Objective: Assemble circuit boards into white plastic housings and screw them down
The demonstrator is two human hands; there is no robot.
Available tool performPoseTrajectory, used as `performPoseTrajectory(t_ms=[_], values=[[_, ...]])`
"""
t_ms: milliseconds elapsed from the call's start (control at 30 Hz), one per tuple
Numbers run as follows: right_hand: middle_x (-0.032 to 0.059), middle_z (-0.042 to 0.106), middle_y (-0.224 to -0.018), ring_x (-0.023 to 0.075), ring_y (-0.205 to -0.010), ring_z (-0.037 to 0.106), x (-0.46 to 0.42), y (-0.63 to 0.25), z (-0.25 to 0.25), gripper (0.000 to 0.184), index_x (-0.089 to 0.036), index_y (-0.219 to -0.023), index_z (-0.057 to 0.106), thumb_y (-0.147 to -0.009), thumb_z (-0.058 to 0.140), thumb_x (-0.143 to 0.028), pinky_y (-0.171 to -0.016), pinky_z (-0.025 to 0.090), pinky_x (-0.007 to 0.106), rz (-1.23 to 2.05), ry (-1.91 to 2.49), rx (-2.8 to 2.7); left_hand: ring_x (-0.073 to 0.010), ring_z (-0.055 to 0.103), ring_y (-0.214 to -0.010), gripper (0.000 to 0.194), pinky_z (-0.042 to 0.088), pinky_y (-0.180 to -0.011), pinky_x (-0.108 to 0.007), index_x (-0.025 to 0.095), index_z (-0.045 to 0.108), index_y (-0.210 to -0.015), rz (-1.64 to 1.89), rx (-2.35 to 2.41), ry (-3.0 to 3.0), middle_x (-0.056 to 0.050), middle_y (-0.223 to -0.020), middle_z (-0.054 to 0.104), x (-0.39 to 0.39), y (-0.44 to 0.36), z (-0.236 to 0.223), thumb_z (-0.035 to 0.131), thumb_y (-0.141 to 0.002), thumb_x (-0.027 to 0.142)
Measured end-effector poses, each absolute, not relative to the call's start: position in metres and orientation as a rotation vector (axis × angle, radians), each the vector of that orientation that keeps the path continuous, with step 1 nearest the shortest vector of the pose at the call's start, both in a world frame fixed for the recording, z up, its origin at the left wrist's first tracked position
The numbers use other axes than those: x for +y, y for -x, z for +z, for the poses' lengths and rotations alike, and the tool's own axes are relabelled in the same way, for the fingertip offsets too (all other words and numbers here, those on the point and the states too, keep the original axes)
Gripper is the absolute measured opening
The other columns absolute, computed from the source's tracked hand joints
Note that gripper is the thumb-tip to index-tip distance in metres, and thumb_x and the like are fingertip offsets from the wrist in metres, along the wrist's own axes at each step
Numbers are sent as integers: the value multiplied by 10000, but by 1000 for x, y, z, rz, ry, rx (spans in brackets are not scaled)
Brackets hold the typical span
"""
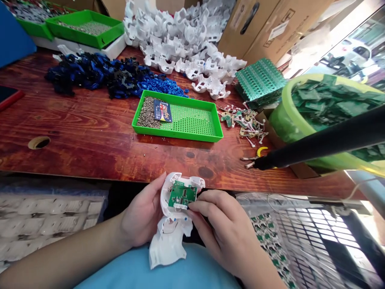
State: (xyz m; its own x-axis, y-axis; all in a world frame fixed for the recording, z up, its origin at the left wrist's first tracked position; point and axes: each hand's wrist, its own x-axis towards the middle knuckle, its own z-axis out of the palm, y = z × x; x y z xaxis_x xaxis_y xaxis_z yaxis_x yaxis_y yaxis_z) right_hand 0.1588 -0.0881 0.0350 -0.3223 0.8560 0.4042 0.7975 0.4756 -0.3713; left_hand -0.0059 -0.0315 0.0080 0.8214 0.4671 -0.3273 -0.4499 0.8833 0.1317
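Observation:
My left hand is closed around the left side of a white plastic housing, held above my lap. A green circuit board with small chips lies inside the housing. My right hand pinches at the board's lower right corner, with thumb and fingertips together; anything between them is too small or hidden to make out. Just below hangs a second white plastic shell piece, resting against the blue cloth on my lap. Whether it is joined to the housing, I cannot tell. Small blue spots show where the two meet.
On the wooden table stands a green tray of screws with a card. Behind are blue parts and white shells. To the right lie stacked green boards, wired parts, pliers, and a tub; a black bar crosses there.

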Motion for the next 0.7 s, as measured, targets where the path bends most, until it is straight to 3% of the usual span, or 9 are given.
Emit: performPoseTrajectory(t_ms=[267,467,600,700], values=[[61,658,-910,164,-836,594,-86,-155,33,99,-165,-935,630,-888,544,-183,-742,515,297,29,1376,-2248,-203,646,-963,557,461,-875,-292,118,681,-1096,531,389,-170,-109,-1019,729,-35,8,9,292,-948,487],[60,658,-876,165,-780,601,-84,-150,33,163,-162,-885,659,-914,507,-214,-695,513,306,13,1450,-2283,-225,625,-1002,445,456,-878,-301,168,686,-1069,577,435,-403,-69,-1023,719,-38,12,5,450,-901,505],[54,644,-890,151,-807,596,-87,-150,36,143,-181,-919,657,-909,521,-223,-712,515,286,151,1433,-2228,-232,617,-1008,323,474,-810,-292,203,640,-1132,548,521,-603,-49,-1032,701,-39,19,2,656,-812,247],[39,606,-903,134,-843,580,-92,-155,35,114,-201,-951,619,-851,593,-156,-748,506,258,253,1419,-2030,-214,647,-847,245,496,-755,-304,175,674,-1006,545,656,-579,-45,-874,706,-39,23,2,674,-763,207]])
